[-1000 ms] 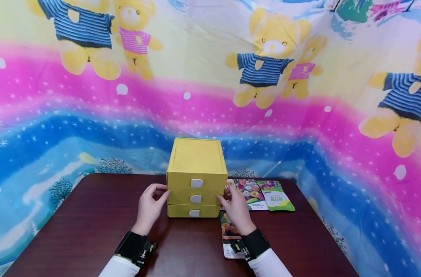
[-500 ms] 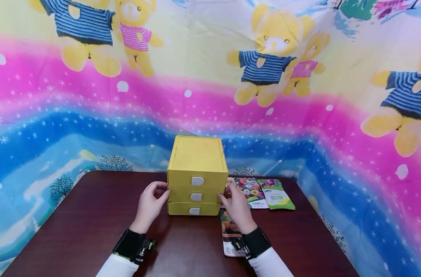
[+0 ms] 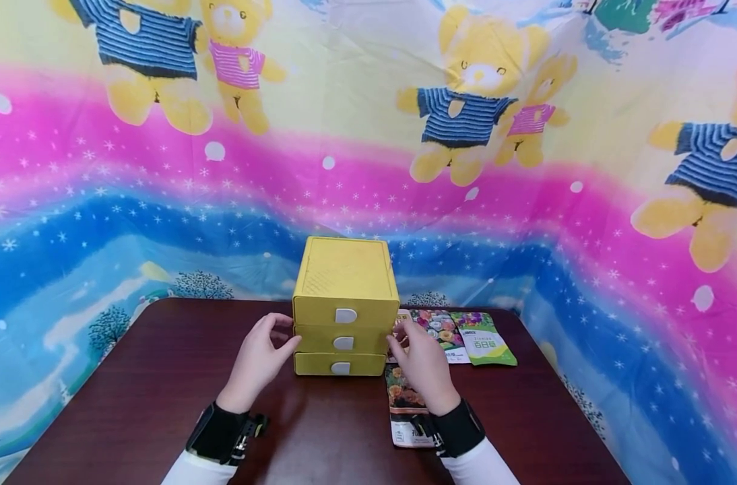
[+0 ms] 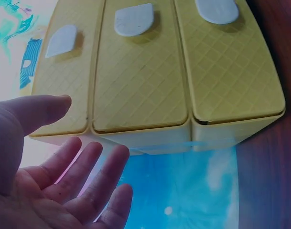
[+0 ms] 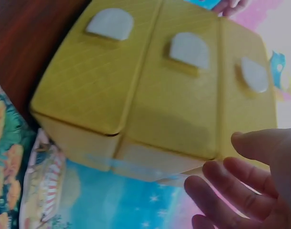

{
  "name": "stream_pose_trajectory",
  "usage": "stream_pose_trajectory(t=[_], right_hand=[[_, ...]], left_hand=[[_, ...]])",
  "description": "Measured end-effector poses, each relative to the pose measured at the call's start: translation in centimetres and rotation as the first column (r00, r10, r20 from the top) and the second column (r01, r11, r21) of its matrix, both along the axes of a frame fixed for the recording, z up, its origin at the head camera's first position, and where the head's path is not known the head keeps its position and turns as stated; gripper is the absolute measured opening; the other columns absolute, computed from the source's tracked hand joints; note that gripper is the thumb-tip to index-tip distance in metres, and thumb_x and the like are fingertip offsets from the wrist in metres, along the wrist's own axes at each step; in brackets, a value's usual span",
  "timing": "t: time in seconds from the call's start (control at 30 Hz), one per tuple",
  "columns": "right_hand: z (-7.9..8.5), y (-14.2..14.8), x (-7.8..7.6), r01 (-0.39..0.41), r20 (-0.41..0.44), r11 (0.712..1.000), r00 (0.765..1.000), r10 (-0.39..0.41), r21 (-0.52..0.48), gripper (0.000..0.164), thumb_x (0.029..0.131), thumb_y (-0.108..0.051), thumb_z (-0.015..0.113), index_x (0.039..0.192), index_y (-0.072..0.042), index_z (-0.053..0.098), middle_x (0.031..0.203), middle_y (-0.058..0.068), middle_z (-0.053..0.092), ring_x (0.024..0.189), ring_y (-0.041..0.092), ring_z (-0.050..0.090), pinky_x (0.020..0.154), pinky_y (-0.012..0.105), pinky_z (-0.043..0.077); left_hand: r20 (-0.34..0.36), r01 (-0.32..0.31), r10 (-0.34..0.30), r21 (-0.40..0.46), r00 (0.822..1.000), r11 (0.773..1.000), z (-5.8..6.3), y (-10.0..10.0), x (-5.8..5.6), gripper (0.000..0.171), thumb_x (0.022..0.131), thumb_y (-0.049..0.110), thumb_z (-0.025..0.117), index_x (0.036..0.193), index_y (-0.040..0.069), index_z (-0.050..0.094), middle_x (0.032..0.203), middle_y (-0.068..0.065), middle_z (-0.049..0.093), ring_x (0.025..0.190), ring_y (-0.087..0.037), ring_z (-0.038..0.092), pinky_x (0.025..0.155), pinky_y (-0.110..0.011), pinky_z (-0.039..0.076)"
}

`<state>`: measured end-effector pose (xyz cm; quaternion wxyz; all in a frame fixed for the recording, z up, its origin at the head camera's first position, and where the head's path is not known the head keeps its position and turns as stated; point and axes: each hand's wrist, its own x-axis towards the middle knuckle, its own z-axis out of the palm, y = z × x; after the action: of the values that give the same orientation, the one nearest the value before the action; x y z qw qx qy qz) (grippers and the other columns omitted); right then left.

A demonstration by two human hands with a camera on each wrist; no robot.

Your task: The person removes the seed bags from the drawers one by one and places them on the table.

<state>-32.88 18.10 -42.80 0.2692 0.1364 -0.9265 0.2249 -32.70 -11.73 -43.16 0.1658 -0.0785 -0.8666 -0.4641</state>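
Observation:
A yellow three-drawer box (image 3: 347, 269) with white tab handles stands on the table, its drawers pushed in. My left hand (image 3: 261, 357) is at the box's left side, fingers relaxed and spread. In the left wrist view its thumb (image 4: 50, 112) lies over the drawer front's edge with a gap between thumb and fingers. On the other side my right hand (image 3: 428, 367) hovers by the right edge, thumb and fingers apart. The right wrist view shows its fingertips (image 5: 207, 179) close to the drawer corner, gripping nothing. Under the right wrist lies a packet with orange flowers (image 3: 405, 397).
Right of the box lie a packet with mixed roses (image 3: 439, 329) and a green-and-white packet (image 3: 485, 343). Another packet is partly hidden behind the right hand. The dark brown table (image 3: 162, 377) ends at a cloth backdrop (image 3: 320, 188) printed with bears.
Both hands have eased slightly back and outward from the sides of the box, and their thumbs have left its front edges. The box and packets stay put; the head view tilted a little.

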Motion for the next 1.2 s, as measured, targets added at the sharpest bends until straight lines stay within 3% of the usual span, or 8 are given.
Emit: stream_pose_trajectory(t=[0.17,0.3,0.43,0.63,0.8,0.97,1.2], right_hand=[[0.5,-0.8,0.9,-0.143,-0.044,0.989,0.989,0.145,0.034,0.01,0.095,-0.022,0.076,0.103,-0.018,0.071,0.092,-0.006,0.069,0.08,0.007,0.065,0.066,0.023,0.053],[0.0,-1.6,1.2,-0.313,-0.002,0.944,0.949,0.315,0.1,0.015,0.094,-0.019,0.077,0.109,-0.016,0.074,0.101,-0.005,0.069,0.089,0.01,0.068,0.076,0.027,0.058],[-0.8,-2.3,1.1,-0.407,0.072,0.893,0.913,0.401,0.193,0.028,0.095,-0.017,0.076,0.122,-0.014,0.073,0.113,-0.003,0.069,0.1,0.014,0.069,0.085,0.031,0.059],[-2.4,-3.2,0.6,-0.467,0.228,0.836,0.881,0.414,0.287,0.042,0.099,-0.024,0.072,0.139,-0.014,0.064,0.133,0.001,0.065,0.118,0.017,0.067,0.097,0.036,0.057],[-4.0,-3.5,-0.1,-0.489,0.324,0.824,0.859,0.397,0.286,0.048,0.1,-0.024,0.071,0.145,-0.013,0.059,0.142,0.003,0.06,0.126,0.02,0.063,0.103,0.038,0.055],[-4.8,-3.4,-0.5,-0.507,0.338,0.819,0.846,0.413,0.268,0.051,0.1,-0.023,0.071,0.148,-0.011,0.056,0.145,0.004,0.057,0.128,0.02,0.062,0.103,0.038,0.055],[-4.7,-3.5,-0.4,-0.527,0.351,0.807,0.833,0.428,0.268,0.052,0.1,-0.021,0.071,0.148,-0.009,0.056,0.144,0.006,0.056,0.127,0.022,0.062,0.104,0.038,0.054]], left_hand=[[0.011,0.015,-0.016,0.013,1.0,1.0,0.2,-0.2,0.1,0.036,0.096,0.015,0.073,0.129,0.006,0.061,0.13,-0.014,0.063,0.109,-0.03,0.067,0.096,-0.052,0.053],[0.031,0.022,-0.022,0.014,0.999,1.0,0.0,-0.3,-0.1,0.037,0.098,0.016,0.071,0.131,0.007,0.06,0.132,-0.015,0.062,0.112,-0.03,0.067,0.097,-0.052,0.053],[0.042,0.022,-0.022,0.012,0.999,1.0,-0.3,-0.3,-0.2,0.037,0.099,0.017,0.071,0.132,0.008,0.059,0.132,-0.014,0.062,0.113,-0.03,0.066,0.094,-0.049,0.054],[0.034,0.033,-0.034,0.028,0.999,0.999,-0.4,-0.2,-0.4,0.036,0.099,0.016,0.07,0.132,0.008,0.059,0.132,-0.014,0.063,0.111,-0.029,0.066,0.093,-0.047,0.054],[0.035,0.039,-0.041,0.036,0.999,0.999,-0.5,-0.1,-0.5,0.036,0.099,0.016,0.07,0.132,0.009,0.059,0.132,-0.014,0.063,0.111,-0.029,0.066,0.094,-0.048,0.054],[0.029,0.042,-0.044,0.046,0.999,0.998,-0.6,-0.1,-0.6,0.035,0.099,0.016,0.07,0.131,0.009,0.059,0.132,-0.014,0.063,0.111,-0.03,0.067,0.091,-0.049,0.055],[0.023,0.049,-0.05,0.057,0.998,0.997,-0.7,-0.3,-0.5,0.035,0.099,0.016,0.07,0.132,0.009,0.059,0.133,-0.012,0.063,0.111,-0.029,0.068,0.089,-0.043,0.055]])
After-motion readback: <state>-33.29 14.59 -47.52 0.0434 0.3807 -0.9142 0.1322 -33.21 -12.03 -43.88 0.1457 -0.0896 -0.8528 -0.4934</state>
